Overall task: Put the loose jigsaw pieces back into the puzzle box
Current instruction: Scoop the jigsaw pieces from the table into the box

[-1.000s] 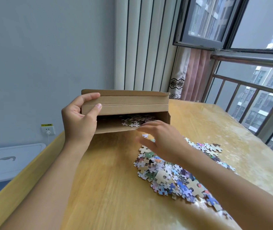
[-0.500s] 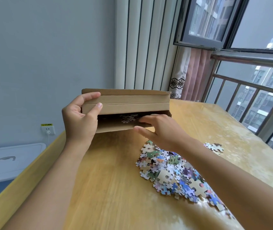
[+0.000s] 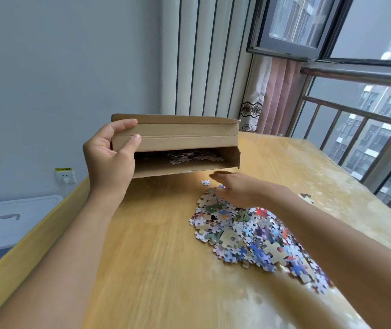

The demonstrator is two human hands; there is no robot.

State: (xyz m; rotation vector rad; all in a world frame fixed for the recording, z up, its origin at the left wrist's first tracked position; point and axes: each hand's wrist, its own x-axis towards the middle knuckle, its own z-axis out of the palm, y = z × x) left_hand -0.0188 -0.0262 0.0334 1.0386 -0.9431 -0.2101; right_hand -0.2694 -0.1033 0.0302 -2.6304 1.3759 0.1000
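Gripping the box point(image 3: 177, 136), left hand point(image 3: 110, 160); right hand point(image 3: 239, 189) flat, fingers straight, over pieces point(image 3: 249, 233).

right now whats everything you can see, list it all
cardboard box: one, brown, held up off the far end of the table, open side toward the camera
pieces inside the box: a few, pale, on its floor
pile of loose pieces: many, multicoloured, on the table's right half
single piece: one, white, on the table just beyond the pile
table: one, light wood
wall socket: one, white, with a plug in it
storage bin: one, white lid, on the left below the table edge
curtains: pink, by the window
left hand: grips the box's left end
right hand: fingers straight, over the pile's far edge
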